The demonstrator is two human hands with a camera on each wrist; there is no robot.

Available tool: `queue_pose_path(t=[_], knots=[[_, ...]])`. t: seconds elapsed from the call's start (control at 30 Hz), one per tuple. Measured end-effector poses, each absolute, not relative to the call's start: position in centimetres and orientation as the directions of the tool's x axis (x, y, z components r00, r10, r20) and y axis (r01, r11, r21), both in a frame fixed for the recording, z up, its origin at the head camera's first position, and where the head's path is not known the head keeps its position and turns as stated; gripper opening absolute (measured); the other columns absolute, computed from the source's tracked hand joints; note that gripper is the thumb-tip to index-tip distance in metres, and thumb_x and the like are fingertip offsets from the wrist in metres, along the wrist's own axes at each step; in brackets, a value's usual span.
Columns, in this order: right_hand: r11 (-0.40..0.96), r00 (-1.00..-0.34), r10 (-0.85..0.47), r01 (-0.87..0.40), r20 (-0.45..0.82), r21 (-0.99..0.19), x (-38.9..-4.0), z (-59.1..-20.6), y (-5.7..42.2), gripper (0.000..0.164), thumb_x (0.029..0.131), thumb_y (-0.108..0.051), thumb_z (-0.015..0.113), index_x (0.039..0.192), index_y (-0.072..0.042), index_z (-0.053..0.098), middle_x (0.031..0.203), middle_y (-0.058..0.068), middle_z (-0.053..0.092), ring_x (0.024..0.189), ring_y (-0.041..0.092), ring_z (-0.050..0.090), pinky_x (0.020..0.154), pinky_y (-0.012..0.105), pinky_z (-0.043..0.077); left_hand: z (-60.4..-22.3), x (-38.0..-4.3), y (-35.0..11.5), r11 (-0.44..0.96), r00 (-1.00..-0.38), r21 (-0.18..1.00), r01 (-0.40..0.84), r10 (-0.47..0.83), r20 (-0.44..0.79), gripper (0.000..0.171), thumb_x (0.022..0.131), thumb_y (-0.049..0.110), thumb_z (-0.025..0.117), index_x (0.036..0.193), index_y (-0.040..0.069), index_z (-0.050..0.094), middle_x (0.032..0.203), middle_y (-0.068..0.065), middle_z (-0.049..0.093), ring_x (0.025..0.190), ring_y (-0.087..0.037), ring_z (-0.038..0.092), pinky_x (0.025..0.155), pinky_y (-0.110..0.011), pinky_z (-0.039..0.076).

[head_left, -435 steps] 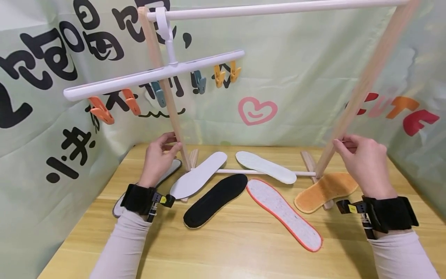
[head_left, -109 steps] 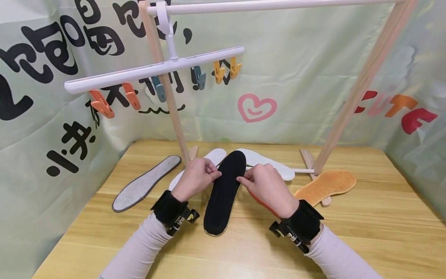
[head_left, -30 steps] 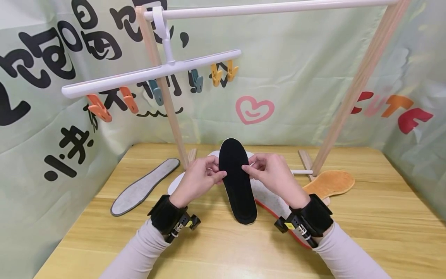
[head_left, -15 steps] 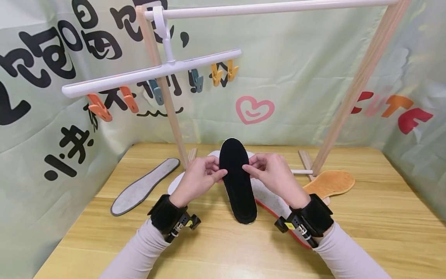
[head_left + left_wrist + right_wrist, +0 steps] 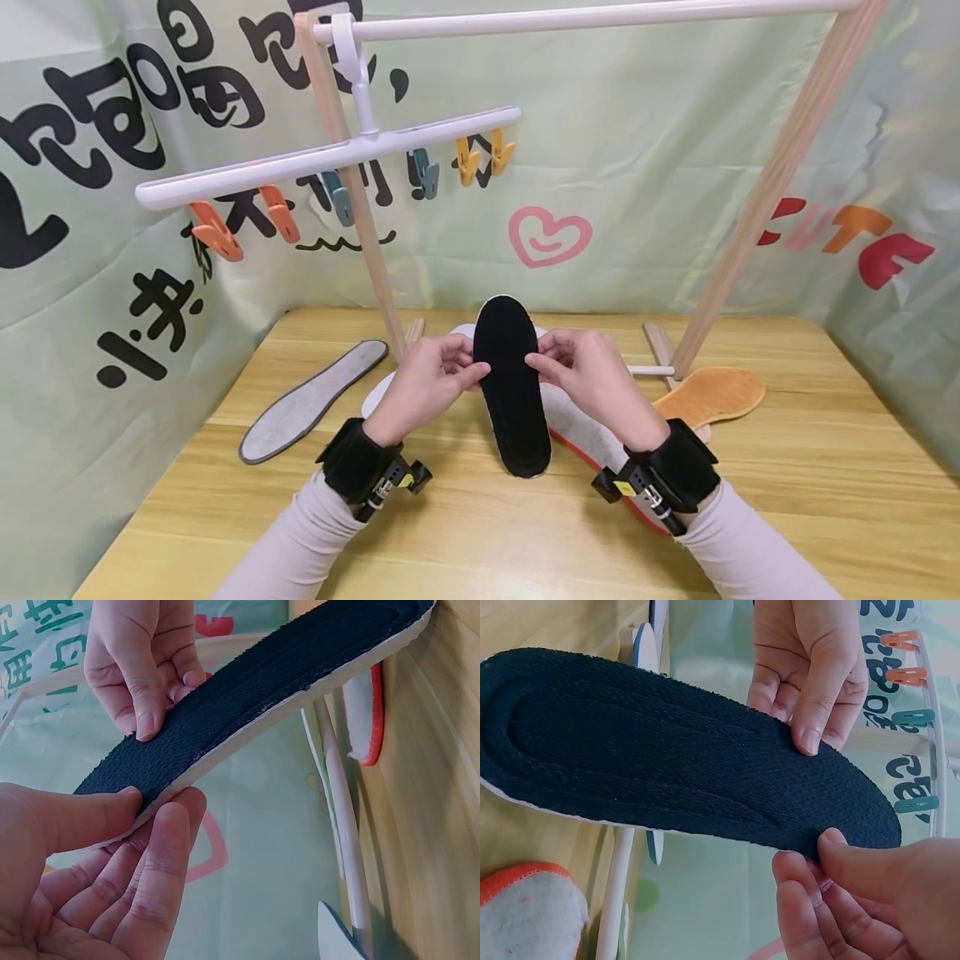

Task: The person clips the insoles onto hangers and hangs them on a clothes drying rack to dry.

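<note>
A black insole (image 5: 512, 392) with a pale underside is held up over the table, its rounded front end away from the person. My left hand (image 5: 435, 375) pinches its left edge between thumb and fingers, and my right hand (image 5: 581, 371) pinches the opposite edge. In the left wrist view the black insole (image 5: 247, 690) slants up toward the tabletop side, its white layer showing along the edge. Behind it lie a white insole (image 5: 377, 392) and a grey insole with red trim (image 5: 581, 425), both partly hidden by hands and insole.
A grey insole with dark trim (image 5: 311, 404) lies at left, an orange insole (image 5: 712, 393) at right. Over the table stands a wood-and-white rack (image 5: 780, 175). From its top bar hangs a white hanger (image 5: 322, 158) with orange, blue and yellow clothespins (image 5: 217, 233).
Earlier both hands were at the rack's posts and the black insole lay on the table. It was then picked up and raised. Over the last second it has hardly moved.
</note>
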State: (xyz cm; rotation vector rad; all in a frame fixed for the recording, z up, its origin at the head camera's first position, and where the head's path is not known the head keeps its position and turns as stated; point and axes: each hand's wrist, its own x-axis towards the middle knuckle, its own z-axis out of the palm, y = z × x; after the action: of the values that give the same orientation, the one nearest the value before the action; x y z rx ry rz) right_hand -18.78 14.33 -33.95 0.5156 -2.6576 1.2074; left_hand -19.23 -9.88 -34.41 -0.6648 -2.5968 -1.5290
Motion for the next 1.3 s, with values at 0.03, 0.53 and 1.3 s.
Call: queue_pose_path(t=[0.03, 0.53, 1.3], knots=[[0.612, -0.923, -0.238, -0.384, 0.301, -0.692, -18.8, -33.9, 14.3, 0.01, 0.098, -0.018, 0.081, 0.091, -0.012, 0.077, 0.081, 0.001, 0.079, 0.074, 0.016, 0.077, 0.069, 0.022, 0.056, -34.4, -19.2, -9.9, 0.417, -0.905, 0.819, 0.393, 0.334, 0.264, 0.013, 0.097, 0.006, 0.079, 0.087, 0.004, 0.07, 0.082, -0.008, 0.078, 0.07, -0.012, 0.078, 0.064, -0.024, 0.059], [0.62, -0.888, -0.246, -0.452, 0.388, -0.641, -19.1, -34.5, 13.4, 0.009, 0.097, -0.016, 0.081, 0.091, -0.012, 0.076, 0.081, -0.002, 0.077, 0.072, 0.008, 0.074, 0.068, 0.022, 0.056, -34.3, -19.4, -10.6, 0.425, -0.881, 0.782, 0.455, 0.343, 0.326, 0.019, 0.098, 0.008, 0.078, 0.082, 0.006, 0.069, 0.078, -0.009, 0.078, 0.074, -0.03, 0.079, 0.06, -0.022, 0.053], [0.604, -0.842, -0.309, -0.533, 0.442, -0.593, -19.7, -33.1, 10.4, 0.01, 0.099, -0.02, 0.08, 0.092, -0.014, 0.078, 0.077, -0.003, 0.075, 0.072, 0.01, 0.071, 0.068, 0.025, 0.053, -32.5, -19.8, -14.9, 0.427, -0.902, 0.805, 0.412, 0.313, 0.296, 0.008, 0.097, 0.016, 0.081, 0.093, 0.009, 0.079, 0.081, -0.005, 0.079, 0.072, -0.014, 0.077, 0.071, -0.027, 0.06]])
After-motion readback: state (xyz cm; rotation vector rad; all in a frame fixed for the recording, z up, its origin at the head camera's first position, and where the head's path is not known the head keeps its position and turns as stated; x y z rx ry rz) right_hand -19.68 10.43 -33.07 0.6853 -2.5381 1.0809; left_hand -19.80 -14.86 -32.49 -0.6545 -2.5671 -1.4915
